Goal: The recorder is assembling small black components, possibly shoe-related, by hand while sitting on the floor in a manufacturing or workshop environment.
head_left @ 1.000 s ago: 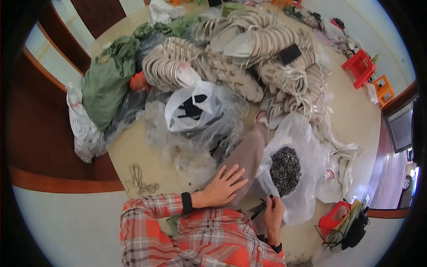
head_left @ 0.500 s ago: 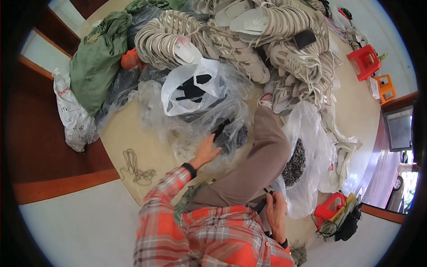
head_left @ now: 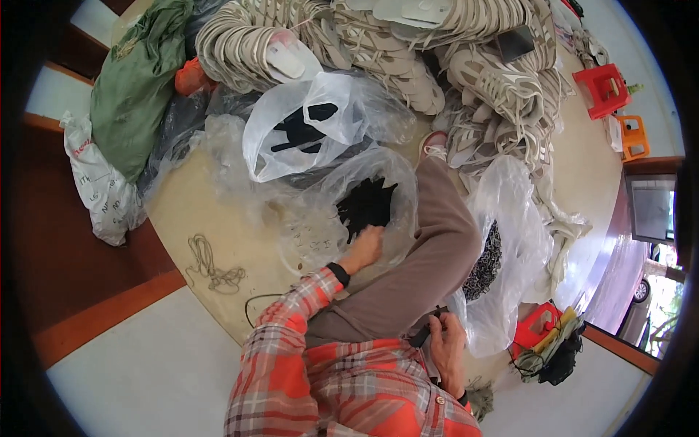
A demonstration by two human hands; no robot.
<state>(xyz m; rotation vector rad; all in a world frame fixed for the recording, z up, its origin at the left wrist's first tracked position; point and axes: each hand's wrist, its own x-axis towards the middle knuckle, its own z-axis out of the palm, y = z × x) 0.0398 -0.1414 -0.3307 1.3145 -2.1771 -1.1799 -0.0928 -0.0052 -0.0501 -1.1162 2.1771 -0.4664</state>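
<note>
At the near edge of a clear plastic bag (head_left: 405, 193), my left hand (head_left: 366, 247) is closed, its fingers curled. Black flat pieces (head_left: 368, 204) with pointed ends lie in the bag just beyond it. What those fingers hold, if anything, is hidden. My right hand (head_left: 447, 348) rests low beside my lap, fingers bent round a small black strip (head_left: 421, 336) that shows partly at its fingertips. Near that hand lies another clear bag (head_left: 502, 291) with many small dark metal-looking bits (head_left: 483, 268) inside.
A white plastic bag (head_left: 255, 138) with black pieces stands farther off. Beyond it are stacked beige shoe uppers (head_left: 240, 51). A green sack (head_left: 138, 95) leans at the left, near tangled cord (head_left: 211, 268). Red stools (head_left: 601, 89) and an orange one (head_left: 632, 138) stand at right.
My left hand has moved right and slightly up, and its fingers have curled. The bag's mouth is spread wider, showing more black pieces. My right hand stays nearly in place.
</note>
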